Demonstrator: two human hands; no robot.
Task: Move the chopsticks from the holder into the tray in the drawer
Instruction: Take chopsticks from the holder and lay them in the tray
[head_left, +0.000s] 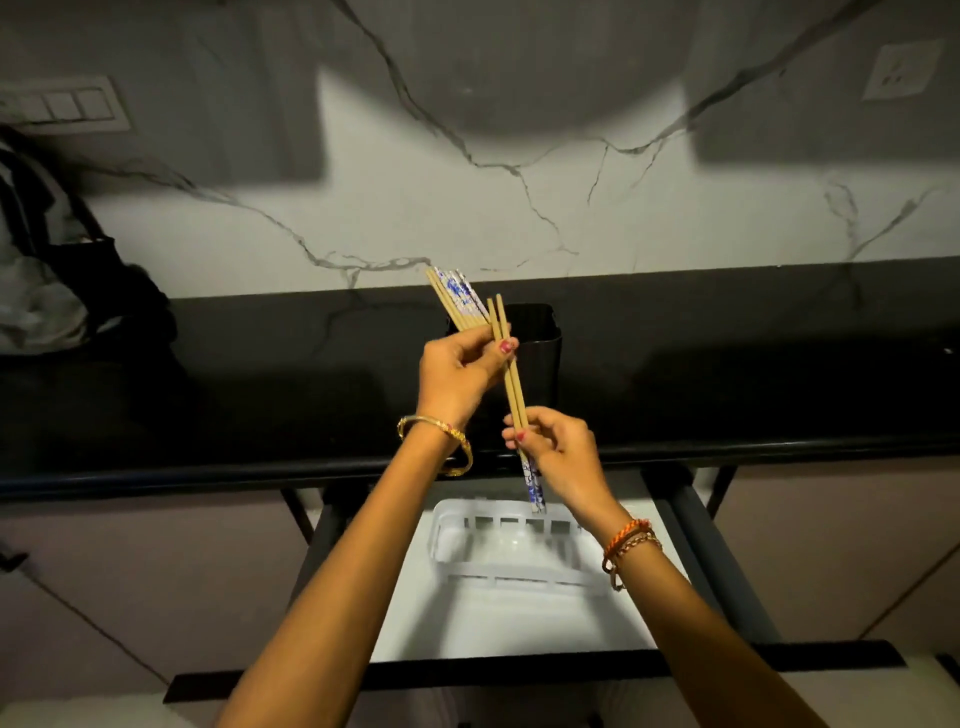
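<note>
You see through one head-worn wide-angle camera, looking forward and steeply down. The dark surface (727, 364) crosses mid-frame, the marble wall (519, 208) fills 12 o'clock, the open drawer (519, 623) lies close at 6 o'clock, and both forearms reach in from below.

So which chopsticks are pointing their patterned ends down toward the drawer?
The pair pinched in the right hand: its blue-and-white ends hang over the white tray. The bunch in the left hand has its patterned ends up.
</note>
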